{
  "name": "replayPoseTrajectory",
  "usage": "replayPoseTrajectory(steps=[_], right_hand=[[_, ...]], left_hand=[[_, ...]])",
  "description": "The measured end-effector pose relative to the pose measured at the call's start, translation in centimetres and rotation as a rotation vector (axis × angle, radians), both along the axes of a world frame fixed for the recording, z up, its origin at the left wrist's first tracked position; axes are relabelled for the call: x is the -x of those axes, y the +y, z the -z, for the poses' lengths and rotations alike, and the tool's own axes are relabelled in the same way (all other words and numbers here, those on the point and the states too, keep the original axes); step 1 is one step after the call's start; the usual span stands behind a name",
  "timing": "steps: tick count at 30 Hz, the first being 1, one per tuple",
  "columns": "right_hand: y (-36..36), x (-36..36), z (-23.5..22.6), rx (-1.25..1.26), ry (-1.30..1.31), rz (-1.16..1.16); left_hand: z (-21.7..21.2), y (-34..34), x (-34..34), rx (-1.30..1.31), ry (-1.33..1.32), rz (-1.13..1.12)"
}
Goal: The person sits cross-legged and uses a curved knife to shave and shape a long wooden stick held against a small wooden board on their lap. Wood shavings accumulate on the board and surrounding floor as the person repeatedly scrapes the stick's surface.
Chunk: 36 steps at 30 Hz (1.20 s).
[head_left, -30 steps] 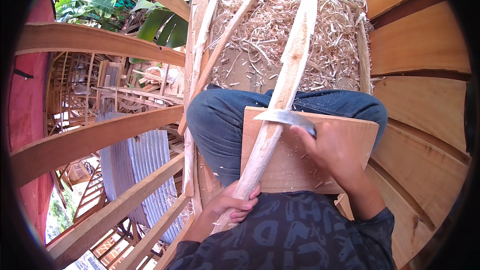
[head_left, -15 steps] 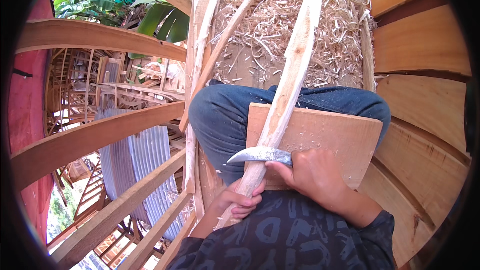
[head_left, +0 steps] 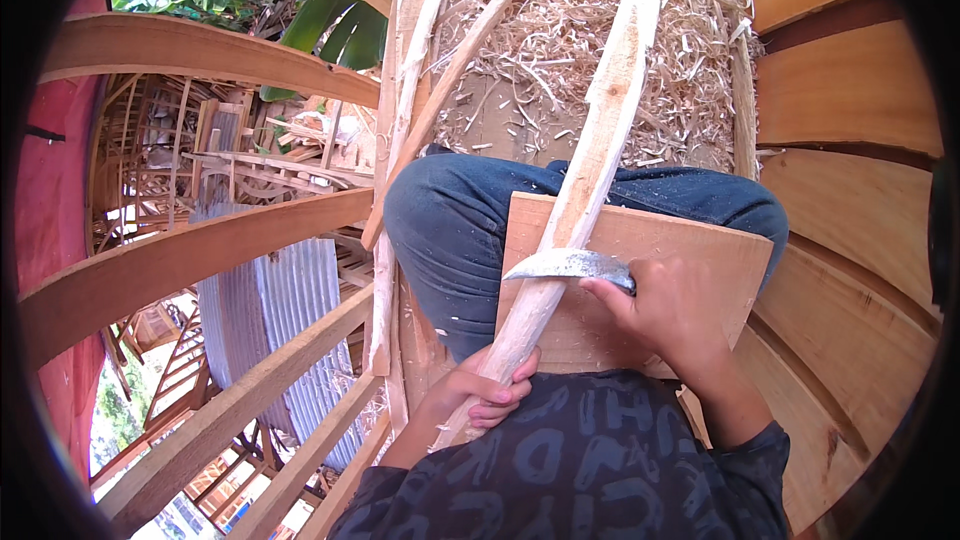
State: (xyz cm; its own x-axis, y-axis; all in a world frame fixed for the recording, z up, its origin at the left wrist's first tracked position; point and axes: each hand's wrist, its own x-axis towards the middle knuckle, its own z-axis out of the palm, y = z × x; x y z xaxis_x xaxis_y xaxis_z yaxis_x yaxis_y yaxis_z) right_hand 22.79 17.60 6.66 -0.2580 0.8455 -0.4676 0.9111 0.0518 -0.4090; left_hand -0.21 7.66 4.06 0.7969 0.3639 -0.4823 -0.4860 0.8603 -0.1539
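Note:
A long, rough-shaved wooden pole (head_left: 600, 130) slants from my waist up across my lap to the far shavings. Around its near end my left hand (head_left: 490, 390) is wrapped, close to my shirt. In my right hand (head_left: 665, 310) is a knife (head_left: 570, 265) with a curved metal blade; its handle is hidden by my fingers. The blade lies across the pole, its tip pointing left. Under the pole a flat wooden board (head_left: 690, 255) rests on my bent legs.
Pale wood shavings (head_left: 540, 30) pile up beyond my knees. Thin wooden strips (head_left: 465, 65) lean along the left side, next to open wooden rails (head_left: 200, 240). Past the rails are a corrugated metal sheet (head_left: 305, 330) and leafy plants (head_left: 340, 25). Plank walling (head_left: 840, 210) rises on the right.
My right hand and the knife have moved up the pole, away from my body, and slightly right. My left hand keeps its grip near the pole's end.

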Motion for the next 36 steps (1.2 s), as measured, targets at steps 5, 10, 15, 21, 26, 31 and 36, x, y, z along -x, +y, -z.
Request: replayPoseTrajectory(steps=[5,10,15,21,26,31,36], right_hand=[[-1.4,0.8,-0.1,-0.066,-0.012,-0.035],[-2.7,1.8,-0.2,-0.047,-0.012,-0.145],[-1.1,1.3,-0.2,-0.083,-0.020,-0.078],[-0.6,0.7,0.5,-0.153,-0.052,-0.006],[0.0,0.0,-0.8,-0.121,-0.098,-0.037],[0.5,0.3,0.2,0.034,0.007,0.040],[1.5,0.2,0.4,0.017,-0.043,0.169]], left_hand=[[0.7,-0.1,-0.1,0.007,-0.083,-0.009],[0.5,-0.3,0.1,-0.008,-0.053,-0.001],[1.2,-0.7,-0.2,-0.011,-0.135,-0.052],[0.9,-0.6,-0.1,-0.042,-0.110,-0.050],[0.7,-0.5,-0.3,-0.004,-0.113,-0.064],[1.1,-0.9,-0.2,-0.019,-0.138,-0.087],[1.4,-0.8,-0.7,-0.032,-0.154,-0.126]])
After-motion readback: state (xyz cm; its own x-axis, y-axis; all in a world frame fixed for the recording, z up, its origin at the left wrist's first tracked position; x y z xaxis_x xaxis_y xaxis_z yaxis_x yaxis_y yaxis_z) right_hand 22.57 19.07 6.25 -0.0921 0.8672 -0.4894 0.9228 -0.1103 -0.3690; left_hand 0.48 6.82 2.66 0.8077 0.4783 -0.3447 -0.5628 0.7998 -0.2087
